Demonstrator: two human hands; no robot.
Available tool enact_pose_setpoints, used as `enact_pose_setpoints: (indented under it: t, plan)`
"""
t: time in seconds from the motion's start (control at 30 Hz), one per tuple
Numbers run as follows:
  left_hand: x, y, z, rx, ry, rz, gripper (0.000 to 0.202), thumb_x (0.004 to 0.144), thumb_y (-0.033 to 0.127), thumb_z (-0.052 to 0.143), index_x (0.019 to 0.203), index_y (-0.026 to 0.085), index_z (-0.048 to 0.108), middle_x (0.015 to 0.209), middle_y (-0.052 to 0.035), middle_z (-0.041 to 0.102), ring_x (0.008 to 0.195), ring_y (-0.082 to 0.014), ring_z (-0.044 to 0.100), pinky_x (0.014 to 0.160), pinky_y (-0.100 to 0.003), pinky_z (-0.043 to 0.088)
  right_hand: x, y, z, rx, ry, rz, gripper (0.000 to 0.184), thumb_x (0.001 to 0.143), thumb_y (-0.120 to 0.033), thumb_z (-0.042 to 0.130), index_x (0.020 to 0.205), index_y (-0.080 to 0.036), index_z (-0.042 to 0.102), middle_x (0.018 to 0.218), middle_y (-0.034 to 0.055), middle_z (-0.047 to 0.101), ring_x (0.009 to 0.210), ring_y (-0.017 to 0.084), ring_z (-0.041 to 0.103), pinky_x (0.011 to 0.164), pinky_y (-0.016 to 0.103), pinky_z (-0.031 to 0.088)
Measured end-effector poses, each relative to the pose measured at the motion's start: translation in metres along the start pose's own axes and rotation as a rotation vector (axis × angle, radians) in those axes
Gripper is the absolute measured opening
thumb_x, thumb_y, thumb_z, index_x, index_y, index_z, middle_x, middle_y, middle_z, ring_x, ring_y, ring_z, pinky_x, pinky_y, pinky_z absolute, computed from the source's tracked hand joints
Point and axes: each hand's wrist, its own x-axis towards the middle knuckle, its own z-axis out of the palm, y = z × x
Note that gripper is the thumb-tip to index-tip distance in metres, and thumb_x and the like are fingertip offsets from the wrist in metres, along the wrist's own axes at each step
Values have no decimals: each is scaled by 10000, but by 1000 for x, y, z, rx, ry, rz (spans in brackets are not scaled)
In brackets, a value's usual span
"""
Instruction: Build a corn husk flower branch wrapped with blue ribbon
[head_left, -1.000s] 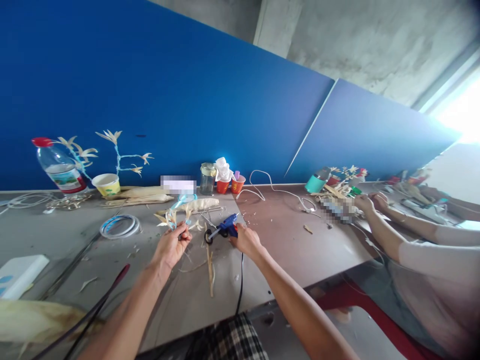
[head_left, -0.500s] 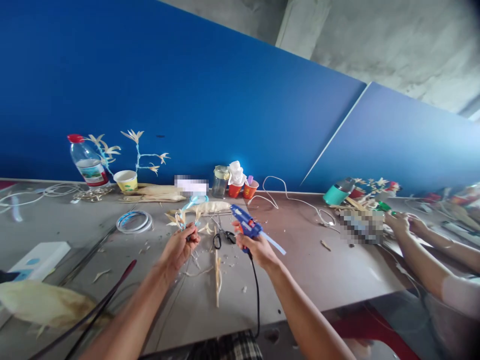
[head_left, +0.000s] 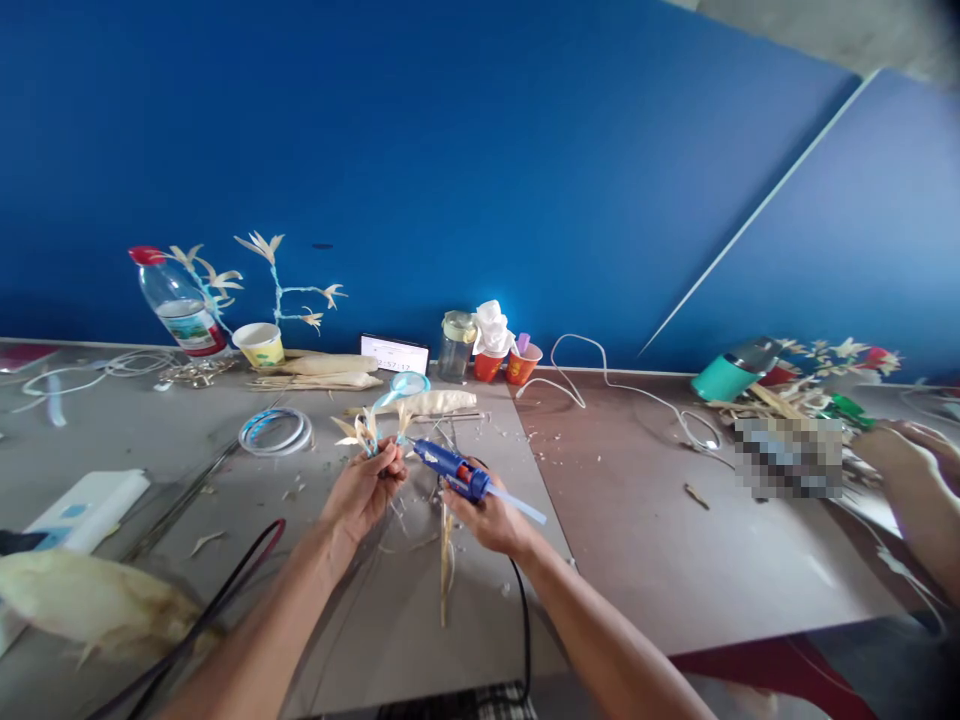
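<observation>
My left hand (head_left: 369,487) is closed around the stem of a dried-husk flower sprig (head_left: 365,432), whose pale petals stick up above the fingers. In my right hand (head_left: 491,517) is a blue glue gun (head_left: 454,468), its nozzle pointing left, close to the sprig beside my left fingers. Whether the tip touches the sprig I cannot tell. A clear glue stick (head_left: 527,507) juts from the gun's back, and a black cord hangs down below my right hand. Beneath the hands lies a thin straw-coloured strip (head_left: 445,570).
Behind stand a bottle (head_left: 184,315), a yellow paper cup (head_left: 259,345), finished flower stems (head_left: 276,290), a phone (head_left: 394,355), a glass jar (head_left: 456,350) and red cups (head_left: 523,365). Tape rolls (head_left: 276,440) lie left. A co-worker's hand (head_left: 900,460) is at far right.
My right hand has turned the glue gun and brought its nozzle left, up to the sprig. My left hand keeps holding the sprig. The view has shifted slightly.
</observation>
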Motion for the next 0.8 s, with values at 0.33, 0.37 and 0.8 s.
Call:
enact_pose_setpoints:
  t: [0.33, 0.37, 0.8]
  plan:
    - [-3, 0, 4, 23, -20, 10, 121, 778, -14, 561, 743, 83, 624, 643, -23, 540, 496, -59, 485, 508, -184, 472, 1, 9, 1, -196, 52, -88, 182, 762, -380, 596, 792, -211, 534, 635, -9, 521, 567, 132, 461, 540, 253, 422]
    - [-3, 0, 4, 28, -18, 13, 127, 784, -14, 552, 744, 82, 624, 644, -26, 543, 495, -60, 484, 504, -185, 470, 1, 9, 1, -209, 59, -92, 183, 761, -382, 599, 791, -212, 540, 638, -7, 527, 572, 135, 467, 545, 254, 425]
    - [-4, 0, 5, 12, -27, -13, 110, 783, 4, 573, 724, 87, 615, 634, -19, 536, 497, -63, 475, 508, -191, 473, 0, 10, 1, -243, 75, -103, 187, 760, -385, 614, 775, -208, 554, 631, -4, 528, 543, 124, 447, 508, 247, 409]
